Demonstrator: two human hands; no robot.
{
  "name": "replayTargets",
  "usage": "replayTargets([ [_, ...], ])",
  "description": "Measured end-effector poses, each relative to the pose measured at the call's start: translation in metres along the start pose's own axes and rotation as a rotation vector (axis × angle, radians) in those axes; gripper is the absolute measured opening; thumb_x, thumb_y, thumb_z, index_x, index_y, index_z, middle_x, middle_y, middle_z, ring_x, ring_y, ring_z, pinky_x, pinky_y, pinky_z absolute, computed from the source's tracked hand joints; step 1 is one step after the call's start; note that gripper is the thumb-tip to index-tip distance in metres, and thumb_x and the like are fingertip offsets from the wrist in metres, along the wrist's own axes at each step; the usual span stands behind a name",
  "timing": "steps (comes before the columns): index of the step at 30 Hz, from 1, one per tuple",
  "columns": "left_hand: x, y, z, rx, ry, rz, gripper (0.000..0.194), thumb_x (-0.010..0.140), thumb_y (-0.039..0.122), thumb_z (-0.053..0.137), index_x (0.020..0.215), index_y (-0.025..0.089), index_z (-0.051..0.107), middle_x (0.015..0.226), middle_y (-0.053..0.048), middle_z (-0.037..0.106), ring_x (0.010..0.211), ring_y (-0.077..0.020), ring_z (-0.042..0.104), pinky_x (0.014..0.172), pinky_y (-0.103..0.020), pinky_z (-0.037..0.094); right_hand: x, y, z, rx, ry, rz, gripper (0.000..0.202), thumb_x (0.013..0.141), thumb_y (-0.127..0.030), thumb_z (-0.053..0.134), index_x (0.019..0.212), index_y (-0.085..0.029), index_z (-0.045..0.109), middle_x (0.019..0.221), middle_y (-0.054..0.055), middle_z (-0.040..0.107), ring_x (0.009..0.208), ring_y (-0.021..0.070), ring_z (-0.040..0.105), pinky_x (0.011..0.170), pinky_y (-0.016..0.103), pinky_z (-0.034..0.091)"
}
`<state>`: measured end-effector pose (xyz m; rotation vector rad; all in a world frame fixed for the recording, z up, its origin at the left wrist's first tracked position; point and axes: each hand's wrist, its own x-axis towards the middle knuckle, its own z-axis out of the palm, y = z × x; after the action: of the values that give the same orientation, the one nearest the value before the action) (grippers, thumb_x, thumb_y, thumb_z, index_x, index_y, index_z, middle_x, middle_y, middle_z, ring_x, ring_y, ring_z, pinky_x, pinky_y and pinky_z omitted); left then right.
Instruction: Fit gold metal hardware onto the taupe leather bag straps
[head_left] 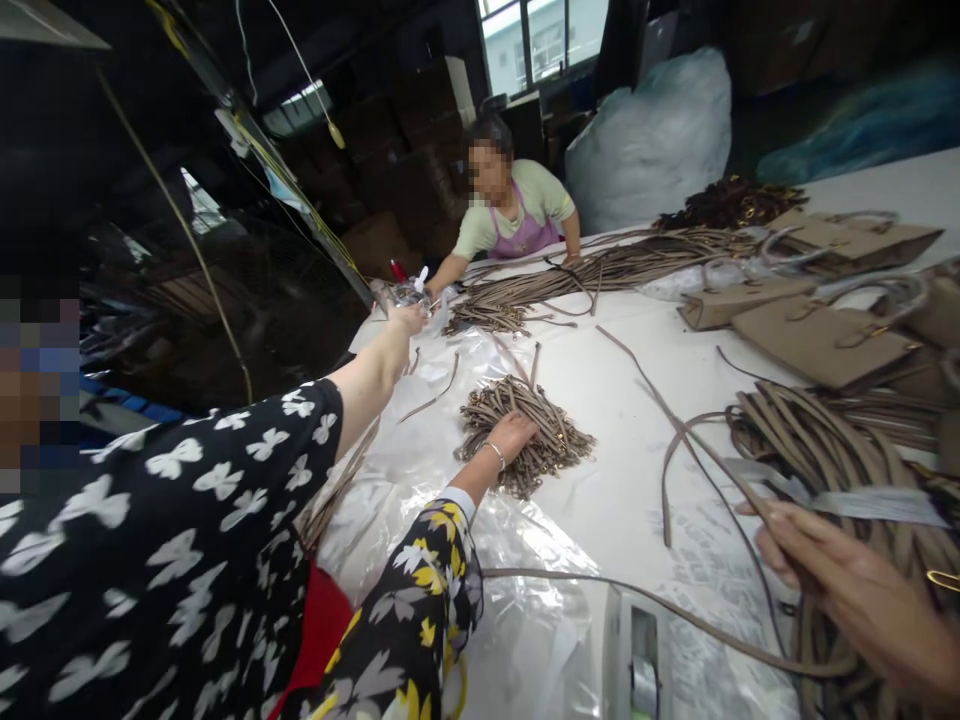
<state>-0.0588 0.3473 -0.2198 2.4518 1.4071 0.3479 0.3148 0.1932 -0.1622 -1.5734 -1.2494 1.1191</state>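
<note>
My left hand (513,437), with a bracelet at the wrist and a patterned sleeve, is closed over a bundle of taupe bag straps (551,408) with gold-coloured metal ends. Part of its fingers is hidden among the straps. At the right edge, my right hand (832,570) pinches a single long strap (705,445), which trails forward over the white table. Under and beside this hand lies a large bunch of taupe straps (817,440), bound with a pale wrap.
A co-worker's bare arm (375,375) in a butterfly-print sleeve reaches across from the left. Opposite, another person (525,215) leans over the table. Taupe handbags (821,335) stand at right; long straps (592,270) lie behind. Clear plastic sheeting (532,610) covers the near table.
</note>
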Motion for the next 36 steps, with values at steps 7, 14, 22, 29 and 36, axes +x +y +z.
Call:
replayTargets([
  [7,-0.048,0.093,-0.042,-0.261,0.353,-0.036,0.033,0.098,0.025,0.043,0.126,0.017,0.058,0.119,-0.010,0.066,0.110,-0.0175,0.060,0.097,-0.030,0.046,-0.030,-0.007,0.028,0.154,-0.242,0.060,0.052,0.081,-0.061,0.060,0.109,-0.018,0.066,0.063,-0.002,0.048,0.056,0.0140,0.041,0.051,0.025,0.035],
  [14,-0.111,0.177,-0.070,-1.185,0.511,-0.309,0.045,0.085,0.044,0.063,0.117,0.013,0.067,0.107,-0.011,0.071,0.067,-0.0105,0.058,0.061,-0.022,0.046,-0.084,-0.008,0.033,0.251,-0.348,0.084,0.045,0.082,-0.058,0.062,0.098,-0.017,0.070,0.065,0.002,0.054,0.053,0.0130,0.040,0.049,0.025,0.036],
  [22,-0.168,0.218,-0.087,-1.312,0.553,-0.368,0.037,0.086,0.040,0.065,0.110,0.014,0.071,0.091,-0.007,0.070,0.067,-0.0079,0.055,0.064,-0.020,0.046,-0.119,-0.011,0.028,0.168,-0.464,0.064,0.050,0.077,-0.060,0.065,0.100,-0.016,0.073,0.056,0.000,0.052,0.049,0.0115,0.039,0.046,0.023,0.032],
  [29,-0.191,0.238,-0.085,-1.353,0.696,-0.399,0.037,0.085,0.035,0.066,0.117,0.018,0.069,0.117,-0.010,0.069,0.103,-0.0205,0.064,0.092,-0.033,0.052,-0.148,-0.019,0.045,0.172,-0.499,0.079,0.056,0.074,-0.064,0.065,0.096,-0.014,0.074,0.055,0.000,0.051,0.048,0.0111,0.036,0.045,0.024,0.029],
  [36,-0.206,0.244,-0.090,-0.980,0.791,-0.362,0.023,0.076,0.021,0.074,0.099,0.020,0.077,0.104,-0.008,0.074,0.100,-0.0219,0.066,0.095,-0.036,0.051,-0.159,-0.023,0.051,0.094,-0.490,0.043,0.052,0.070,-0.067,0.066,0.084,-0.018,0.076,0.055,0.001,0.055,0.045,0.0109,0.037,0.042,0.024,0.032],
])
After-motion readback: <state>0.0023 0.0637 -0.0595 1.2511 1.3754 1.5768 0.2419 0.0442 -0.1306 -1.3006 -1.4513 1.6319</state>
